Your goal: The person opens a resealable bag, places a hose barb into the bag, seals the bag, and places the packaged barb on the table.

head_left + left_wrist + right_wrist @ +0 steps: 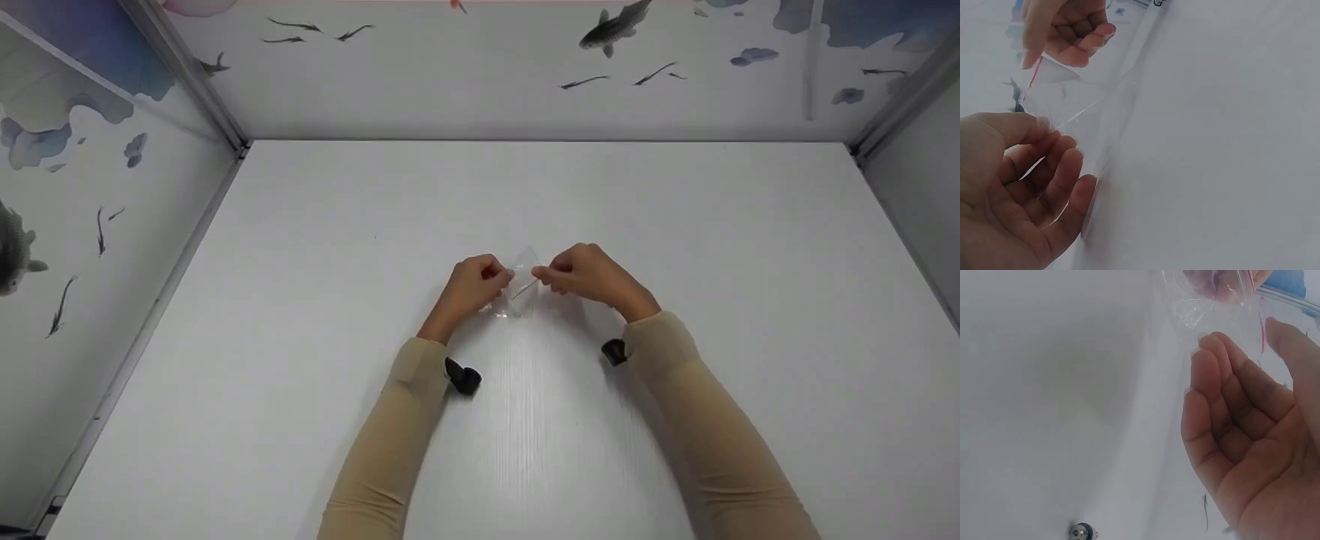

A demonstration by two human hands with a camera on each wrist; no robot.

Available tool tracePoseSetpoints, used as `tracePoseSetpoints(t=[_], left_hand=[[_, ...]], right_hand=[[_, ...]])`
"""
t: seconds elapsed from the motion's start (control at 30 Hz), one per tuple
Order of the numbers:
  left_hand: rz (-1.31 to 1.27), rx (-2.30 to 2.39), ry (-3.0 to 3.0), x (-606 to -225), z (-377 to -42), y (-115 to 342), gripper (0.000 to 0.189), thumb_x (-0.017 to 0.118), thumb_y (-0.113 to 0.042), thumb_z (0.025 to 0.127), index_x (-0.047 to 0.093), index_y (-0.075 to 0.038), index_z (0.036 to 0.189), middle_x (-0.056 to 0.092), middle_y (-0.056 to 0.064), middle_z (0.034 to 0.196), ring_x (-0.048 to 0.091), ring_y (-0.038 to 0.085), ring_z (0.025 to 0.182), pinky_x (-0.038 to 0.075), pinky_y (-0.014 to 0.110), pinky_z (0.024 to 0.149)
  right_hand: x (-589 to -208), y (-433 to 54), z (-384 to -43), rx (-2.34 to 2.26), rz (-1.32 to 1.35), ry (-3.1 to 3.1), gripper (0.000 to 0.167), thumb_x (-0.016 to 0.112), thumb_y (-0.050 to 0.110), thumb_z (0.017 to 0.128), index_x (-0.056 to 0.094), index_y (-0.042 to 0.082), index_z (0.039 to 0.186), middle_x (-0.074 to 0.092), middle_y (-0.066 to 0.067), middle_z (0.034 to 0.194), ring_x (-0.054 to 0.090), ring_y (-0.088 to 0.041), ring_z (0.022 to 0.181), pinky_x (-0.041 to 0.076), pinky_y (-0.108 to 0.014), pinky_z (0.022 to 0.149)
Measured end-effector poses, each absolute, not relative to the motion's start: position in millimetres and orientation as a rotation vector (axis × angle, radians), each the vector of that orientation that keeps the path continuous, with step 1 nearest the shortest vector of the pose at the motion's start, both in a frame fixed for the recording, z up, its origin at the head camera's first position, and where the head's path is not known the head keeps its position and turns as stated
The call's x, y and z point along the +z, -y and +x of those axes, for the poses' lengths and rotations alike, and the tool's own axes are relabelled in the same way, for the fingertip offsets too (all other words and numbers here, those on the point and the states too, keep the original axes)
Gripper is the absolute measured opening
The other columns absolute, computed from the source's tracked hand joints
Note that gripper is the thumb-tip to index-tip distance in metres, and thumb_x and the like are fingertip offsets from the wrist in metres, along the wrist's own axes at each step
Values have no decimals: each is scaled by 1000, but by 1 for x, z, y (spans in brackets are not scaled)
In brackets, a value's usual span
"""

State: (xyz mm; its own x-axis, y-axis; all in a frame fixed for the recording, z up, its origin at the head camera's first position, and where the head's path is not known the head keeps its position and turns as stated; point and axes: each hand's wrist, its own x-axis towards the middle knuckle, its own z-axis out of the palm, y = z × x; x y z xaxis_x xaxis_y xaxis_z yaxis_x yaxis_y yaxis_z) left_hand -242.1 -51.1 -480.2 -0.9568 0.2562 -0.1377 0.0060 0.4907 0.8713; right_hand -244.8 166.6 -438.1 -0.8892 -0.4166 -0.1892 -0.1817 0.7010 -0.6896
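A clear plastic zip bag point(526, 261) with a red line point(1035, 73) along its mouth is held between both hands, just above the white table. My left hand point(474, 286) pinches one side of the bag's mouth between thumb and fingers. On the other side, my right hand point(592, 276) pinches the red-lined edge with its fingertips. The mouth looks spread apart between the hands. In the right wrist view the bag point(1190, 312) is see-through and creased, with the left hand's fingers behind it. I make out nothing inside it.
The white table point(300, 210) is bounded by a back panel point(465, 82) and a left panel point(82, 240) printed with fish and blue shapes. Black wrist devices point(465, 379) sit at both cuffs. A small round metallic part point(1081, 531) shows low in the right wrist view.
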Motion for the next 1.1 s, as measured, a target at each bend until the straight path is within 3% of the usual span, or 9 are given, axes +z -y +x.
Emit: tracePoseSetpoints(t=[0.2, 0.53, 0.8, 1.1], left_hand=[[227, 1463, -2482, -473, -238, 49, 19, 57, -25, 95, 60, -10, 84, 58, 0, 79, 53, 11, 68, 43, 22, 60], [353, 1331, -2517, -474, -235, 54, 20, 62, -26, 92, 63, -12, 78, 61, 0, 80, 50, 12, 71, 40, 24, 64], [338, 1313, -2469, -483, -236, 60, 19, 62, -27, 92, 63, -12, 80, 52, -1, 65, 47, 12, 64, 39, 26, 63], [416, 1409, -2434, -480, -241, 60, 16, 59, -16, 94, 56, -11, 110, 63, 8, 105, 54, 12, 69, 45, 23, 60]], right_hand=[[-426, -171, -246, -931, -454, -2632, 27, 58, 21, 92, 74, 0, 93, 69, -12, 82, 54, -16, 68, 45, -27, 62], [-419, -176, -248, -682, -409, -2620, 23, 61, 19, 92, 75, 1, 93, 71, -14, 85, 55, -17, 68, 46, -28, 62], [-435, -173, -249, -735, -432, -2627, 25, 63, 24, 93, 75, 2, 94, 69, -10, 82, 53, -16, 68, 44, -27, 62], [-444, -175, -250, -800, -504, -2684, 26, 62, 24, 94, 74, 2, 98, 70, -8, 86, 54, -16, 69, 45, -26, 63]])
